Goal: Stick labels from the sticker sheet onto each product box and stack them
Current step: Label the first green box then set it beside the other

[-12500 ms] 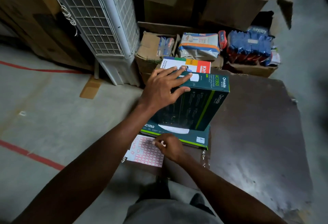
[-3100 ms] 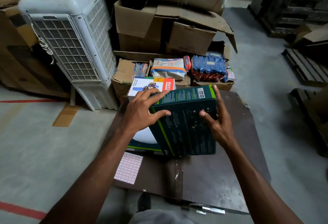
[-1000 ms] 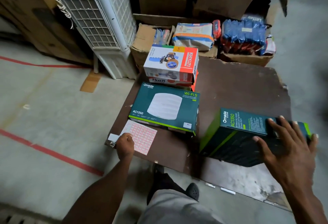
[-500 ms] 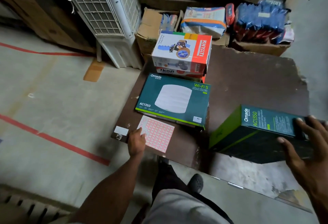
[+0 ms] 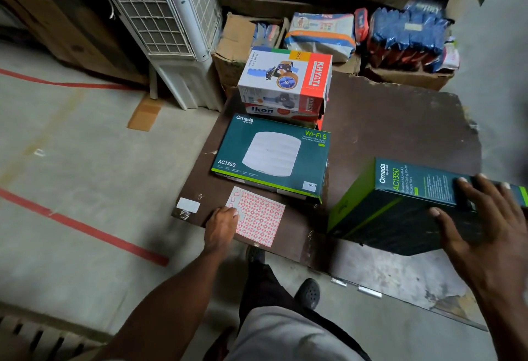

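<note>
Since half a second ago we have barely shifted: our right hand [image 5: 483, 226] still lies with fingers spread over the dark teal rectangular cardboard box standing on edge [image 5: 400, 203] at the frame's right, on the brown board [image 5: 385, 120]. At centre, the flat teal Wi-Fi box [image 5: 271, 155] carries a small white label [image 5: 309, 185]. Just below it lies the red-gridded white sticker sheet [image 5: 258, 216], whose left edge our left hand [image 5: 221, 227] touches; we cannot tell whether its fingers pinch anything.
</note>
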`<action>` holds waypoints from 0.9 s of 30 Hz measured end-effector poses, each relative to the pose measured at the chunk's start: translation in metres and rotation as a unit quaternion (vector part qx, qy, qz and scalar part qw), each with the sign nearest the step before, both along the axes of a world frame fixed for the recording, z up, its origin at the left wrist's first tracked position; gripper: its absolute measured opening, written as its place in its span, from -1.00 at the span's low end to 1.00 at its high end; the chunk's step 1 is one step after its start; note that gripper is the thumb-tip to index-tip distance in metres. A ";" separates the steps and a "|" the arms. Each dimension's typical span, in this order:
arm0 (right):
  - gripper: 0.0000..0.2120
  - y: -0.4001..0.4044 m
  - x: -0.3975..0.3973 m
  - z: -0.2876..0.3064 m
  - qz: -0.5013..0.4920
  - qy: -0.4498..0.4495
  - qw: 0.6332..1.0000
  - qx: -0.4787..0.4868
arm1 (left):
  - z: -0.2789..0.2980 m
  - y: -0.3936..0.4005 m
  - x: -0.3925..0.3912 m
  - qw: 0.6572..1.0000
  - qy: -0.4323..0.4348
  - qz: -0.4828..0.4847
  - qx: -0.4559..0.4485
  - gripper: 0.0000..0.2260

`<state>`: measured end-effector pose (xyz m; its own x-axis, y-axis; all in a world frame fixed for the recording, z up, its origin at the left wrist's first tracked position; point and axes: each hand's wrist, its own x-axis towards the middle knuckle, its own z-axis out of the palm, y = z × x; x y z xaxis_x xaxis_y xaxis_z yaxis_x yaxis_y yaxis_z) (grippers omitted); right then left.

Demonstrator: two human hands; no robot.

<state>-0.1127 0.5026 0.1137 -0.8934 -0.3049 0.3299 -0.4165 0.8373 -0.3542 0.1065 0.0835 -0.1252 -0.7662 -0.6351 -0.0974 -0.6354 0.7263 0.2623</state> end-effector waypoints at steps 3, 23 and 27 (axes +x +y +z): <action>-0.38 -0.001 0.003 0.003 -0.005 0.003 1.000 0.004 | 0.005 0.001 -0.003 0.998 -0.020 -0.037 -0.038 -0.92; -0.41 -0.006 0.007 0.014 -0.005 0.028 1.000 0.000 | 0.042 0.002 -0.024 0.998 -0.044 0.038 0.000 -0.82; -0.39 -0.003 0.008 0.013 -0.011 0.019 1.000 0.017 | 0.089 0.040 -0.028 0.975 0.173 0.112 0.085 -0.90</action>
